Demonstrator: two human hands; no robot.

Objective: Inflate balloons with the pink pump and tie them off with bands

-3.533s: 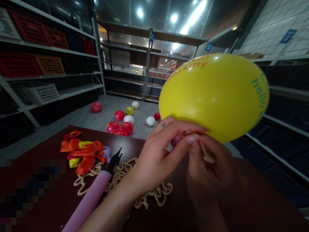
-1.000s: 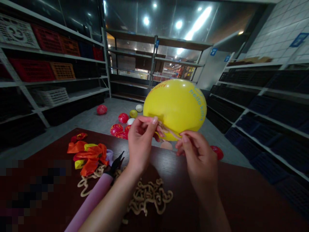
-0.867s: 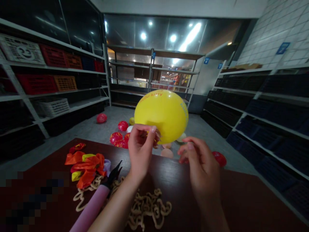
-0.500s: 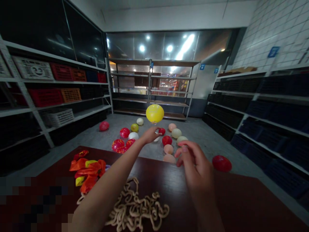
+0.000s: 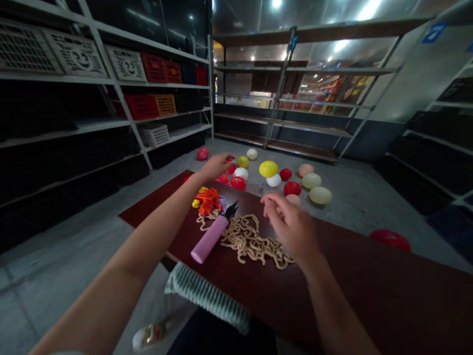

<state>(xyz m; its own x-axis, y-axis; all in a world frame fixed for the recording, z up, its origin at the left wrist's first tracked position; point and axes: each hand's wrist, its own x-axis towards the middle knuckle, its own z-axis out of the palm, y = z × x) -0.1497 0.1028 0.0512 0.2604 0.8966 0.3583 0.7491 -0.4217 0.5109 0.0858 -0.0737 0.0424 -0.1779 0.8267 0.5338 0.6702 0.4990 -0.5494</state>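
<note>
My left hand (image 5: 219, 165) is stretched out over the far left of the dark red table (image 5: 332, 286), fingers extended and holding nothing. My right hand (image 5: 290, 219) hovers above the table's middle with loosely curled fingers; I see nothing between them. Beyond both hands, a yellow inflated balloon (image 5: 268, 169) is away from either one. Beneath my left forearm lie limp orange and yellow balloons (image 5: 209, 201). A tangle of beige, cord-like strands (image 5: 251, 241) spreads left of my right wrist. Next to it lies a pink cylinder (image 5: 210, 239) with a black end.
Inflated balloons in red, white, green and peach, such as a pale green one (image 5: 320, 195), lie on the floor past the table. Shelves with crates (image 5: 127, 64) line the left; a metal rack (image 5: 277, 98) stands behind. Pale ribbed fabric (image 5: 207, 296) shows at the table's near edge.
My view has turned left and down, bringing the pink cylinder into sight. The yellow balloon has dropped lower, away from my hands. My left hand has swung left of it.
</note>
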